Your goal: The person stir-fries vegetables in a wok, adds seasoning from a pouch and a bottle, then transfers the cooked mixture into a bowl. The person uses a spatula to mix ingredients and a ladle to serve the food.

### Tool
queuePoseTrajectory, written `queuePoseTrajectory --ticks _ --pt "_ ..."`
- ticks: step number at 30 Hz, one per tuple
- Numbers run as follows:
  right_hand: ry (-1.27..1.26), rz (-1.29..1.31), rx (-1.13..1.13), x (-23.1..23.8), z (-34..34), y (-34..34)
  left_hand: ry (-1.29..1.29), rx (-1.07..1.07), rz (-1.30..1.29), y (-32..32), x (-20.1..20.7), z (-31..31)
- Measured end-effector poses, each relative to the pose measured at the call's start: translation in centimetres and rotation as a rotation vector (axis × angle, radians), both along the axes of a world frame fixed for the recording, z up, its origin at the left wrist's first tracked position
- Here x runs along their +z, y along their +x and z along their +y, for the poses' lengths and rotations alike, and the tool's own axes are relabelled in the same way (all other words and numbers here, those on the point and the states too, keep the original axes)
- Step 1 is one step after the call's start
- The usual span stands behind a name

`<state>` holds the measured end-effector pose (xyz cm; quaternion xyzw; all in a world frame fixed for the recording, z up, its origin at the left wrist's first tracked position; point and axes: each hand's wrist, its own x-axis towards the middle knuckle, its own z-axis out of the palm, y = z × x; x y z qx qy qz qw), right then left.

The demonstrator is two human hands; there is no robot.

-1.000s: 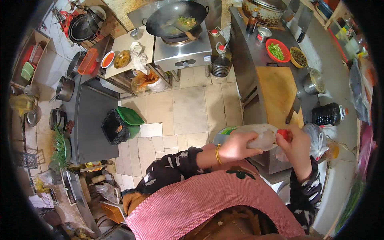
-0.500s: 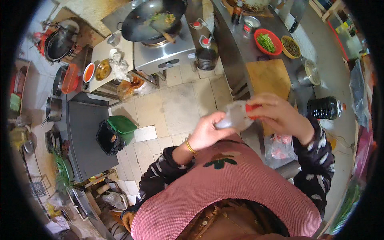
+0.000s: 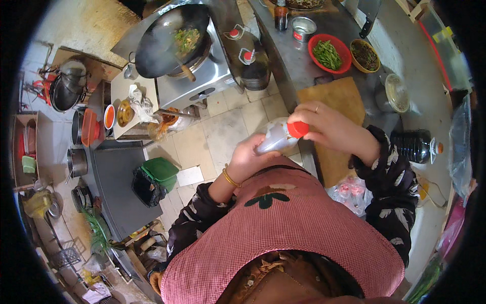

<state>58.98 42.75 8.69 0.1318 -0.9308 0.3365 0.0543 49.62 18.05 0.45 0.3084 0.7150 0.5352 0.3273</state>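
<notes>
Red cap (image 3: 298, 129) pointing away rightward, the bottle (image 3: 274, 140) slants, left hand (image 3: 246, 160) curled round body, right hand (image 3: 328, 125) gripping cap.

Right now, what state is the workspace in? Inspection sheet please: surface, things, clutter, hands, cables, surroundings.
Surface: steel counter carrying a board and a red bowl of greens.
Things: bottle, tilted, red cap at one end.
Clutter: plastic bag near the board; cloth on the side table.
Hands: left hand grips the bottle, right hand the cap.
Cables: too small to tell.
Surroundings: wok with food on the stove, hazy; green bin on the floor.
</notes>
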Motion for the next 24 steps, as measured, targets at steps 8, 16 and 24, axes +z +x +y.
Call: queuePoseTrajectory --ticks 8,16,24 --pt "0.025 -0.472 -0.266 -0.9 1.5 -0.1 -0.110 -0.118 0.283 -1.3 0.1 3.1" --pt "-0.053 -0.286 -0.291 -1.4 2.1 1.7 -0.239 -0.180 0.254 -0.9 -0.2 4.0" --pt "-0.051 -0.185 -0.062 -1.8 2.5 2.2 -0.314 -0.264 0.250 -0.4 -0.7 3.6"
